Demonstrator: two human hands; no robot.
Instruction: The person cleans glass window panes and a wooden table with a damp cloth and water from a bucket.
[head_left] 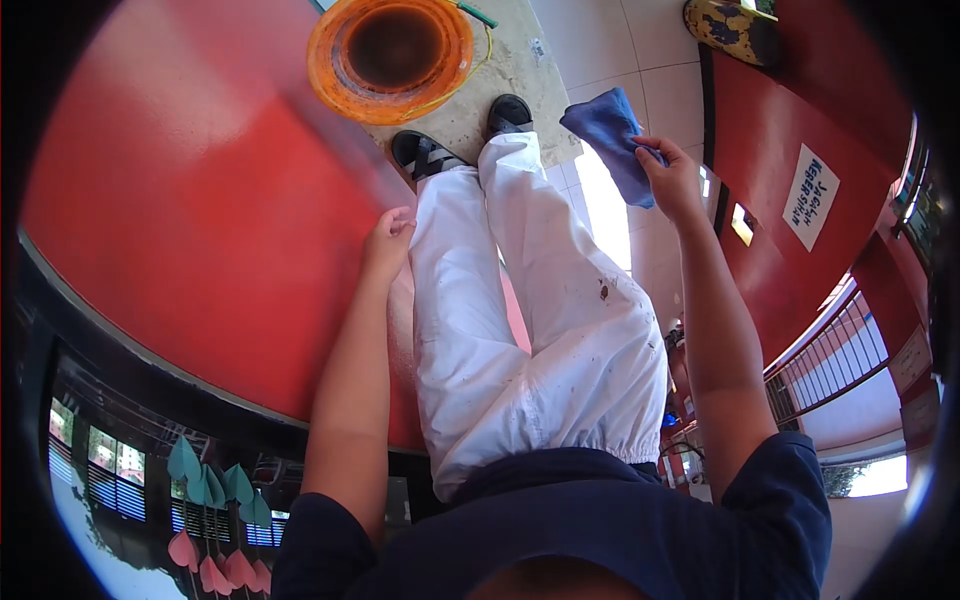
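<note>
My right hand [672, 178] is closed on one side of a folded blue cloth [612, 145], which sticks out to the left of my fingers. My left hand [391, 236] hangs beside my left trouser leg, its fingers curled and close together. Whether anything small is between those fingers cannot be made out. Above my feet is an orange bucket [328, 62] with dark liquid inside and a thin yellow handle. It stands on a pale slab, near my dark sandals [424, 155].
A red wall [230, 190] fills the left side. At the right is another red surface with a white lettered sign [810, 197]. A yellow patterned container [730, 30] is at the top right. Paper hearts [215, 487] hang at the lower left.
</note>
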